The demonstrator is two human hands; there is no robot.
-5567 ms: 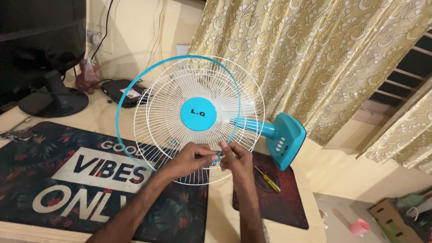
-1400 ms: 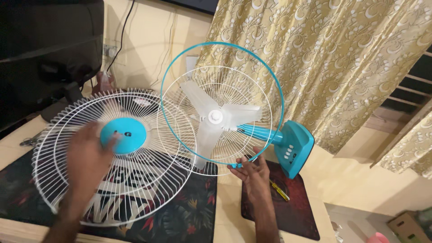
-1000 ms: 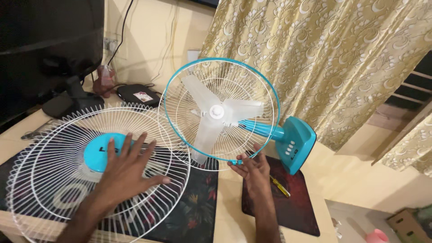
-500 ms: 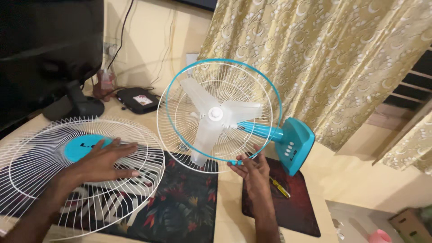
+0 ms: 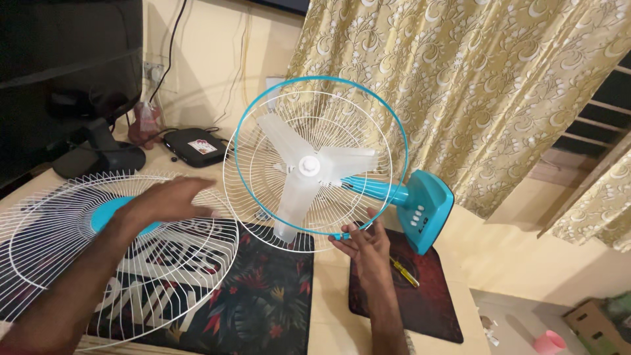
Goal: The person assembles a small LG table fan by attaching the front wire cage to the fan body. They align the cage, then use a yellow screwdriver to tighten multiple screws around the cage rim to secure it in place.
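Observation:
A teal table fan (image 5: 420, 210) lies on its side on the desk, its clear three-blade propeller (image 5: 307, 167) bared inside the white rear grille. A teal ring (image 5: 394, 118) sits loosely around that grille. My right hand (image 5: 360, 240) pinches the bottom of the ring. The white front grille (image 5: 66, 263) with its teal centre cap (image 5: 108, 213) lies flat on the printed desk mat at left. My left hand (image 5: 167, 200) hovers just above that grille, fingers spread, holding nothing.
A dark monitor (image 5: 66, 59) on a stand fills the back left, with a small black box (image 5: 196, 146) and cables beside it. A yellow-handled screwdriver (image 5: 402, 273) lies on a dark red mat (image 5: 427, 309). Patterned curtains hang behind. A pink cup (image 5: 547, 343) stands on the floor.
The front grille came off the fan and my left hand laid it flat on the mat at left. That hand has now lifted off it. My right hand stayed on the ring.

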